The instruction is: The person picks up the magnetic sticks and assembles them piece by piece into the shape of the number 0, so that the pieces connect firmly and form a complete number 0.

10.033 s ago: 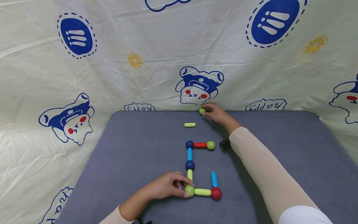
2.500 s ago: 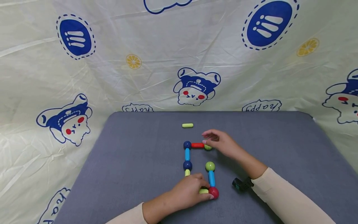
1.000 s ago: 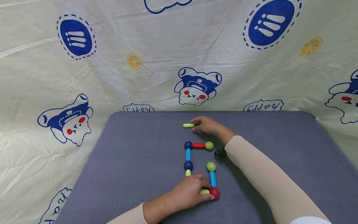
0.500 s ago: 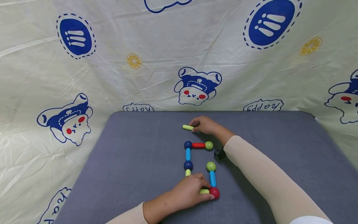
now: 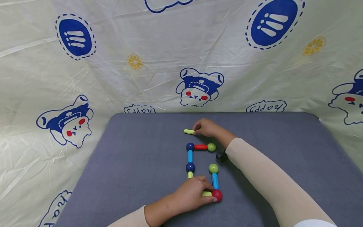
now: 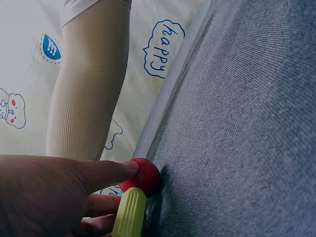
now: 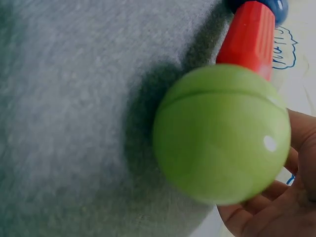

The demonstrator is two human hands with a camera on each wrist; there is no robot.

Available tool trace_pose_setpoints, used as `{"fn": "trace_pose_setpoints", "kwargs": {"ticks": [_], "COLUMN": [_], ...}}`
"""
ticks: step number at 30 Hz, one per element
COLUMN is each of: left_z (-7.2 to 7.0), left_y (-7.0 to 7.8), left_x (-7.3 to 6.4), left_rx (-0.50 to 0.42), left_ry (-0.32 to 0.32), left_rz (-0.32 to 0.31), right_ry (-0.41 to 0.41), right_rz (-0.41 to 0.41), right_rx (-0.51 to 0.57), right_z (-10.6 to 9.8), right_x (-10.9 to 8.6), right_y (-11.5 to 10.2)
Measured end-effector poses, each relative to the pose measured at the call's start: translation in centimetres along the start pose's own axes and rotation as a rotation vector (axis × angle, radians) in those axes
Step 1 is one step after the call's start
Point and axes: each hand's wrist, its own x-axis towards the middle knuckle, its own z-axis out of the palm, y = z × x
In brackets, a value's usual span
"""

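My right hand (image 5: pixel 206 128) pinches the right end of a yellow-green rod (image 5: pixel 189 131) near the table's far edge. With thumb and fingers my left hand (image 5: pixel 190 194) holds the red ball (image 5: pixel 217 195) at the near right corner of a ball-and-rod shape; it covers the near left corner. From the red ball a blue rod (image 5: pixel 215 181) runs up to a green ball (image 5: pixel 213 168). Up the left side stand two dark blue balls with a blue rod (image 5: pixel 190 156) between them. A red rod (image 5: pixel 201 147) links the upper one to another green ball (image 5: pixel 211 147).
The grey cloth-covered table (image 5: pixel 136 157) spreads around the shape. A white printed sheet (image 5: pixel 158 37) hangs behind and beside it. A black wrist camera (image 5: pixel 221 156) on the right arm sits close to the upper green ball.
A green ball came to the blue rod's end earlier. The right hand then moved to the loose yellow-green rod, pinched it and shifted it slightly nearer. The left hand went from the green corner to the red ball.
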Motion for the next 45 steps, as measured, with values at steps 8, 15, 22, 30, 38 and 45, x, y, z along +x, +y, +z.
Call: {"fn": "trace_pose_setpoints", "kwargs": {"ticks": [8,15,22,30,38,45], "left_z": [-0.1,0.0,0.1,0.2,0.1,0.1], "left_y": [0.1,0.1,-0.1,-0.1,0.1,0.1], "left_x": [0.0,0.1,0.0,0.0,0.1,0.1], "left_rx": [0.002,0.011,0.011,0.032,0.020,0.013], "left_ry": [0.002,0.012,0.024,0.037,0.012,0.009], "left_rz": [0.005,0.007,0.016,0.035,0.015,0.006], "right_ry": [-0.034,-0.075,-0.091,-0.019,0.036,0.085], "right_rz": [0.039,0.000,0.015,-0.008,0.000,-0.038], "right_rx": [-0.023,-0.096,-0.113,-0.110,-0.073,0.011], "right_z": [-0.8,-1.8,-2.1,-1.1,-1.3,-1.7], "right_x": [-1.0,-2.4,-3.0,-2.5,-3.3,-5.5], "right_y": [1.3,1.9,1.7,1.9,3.7,5.5]}}
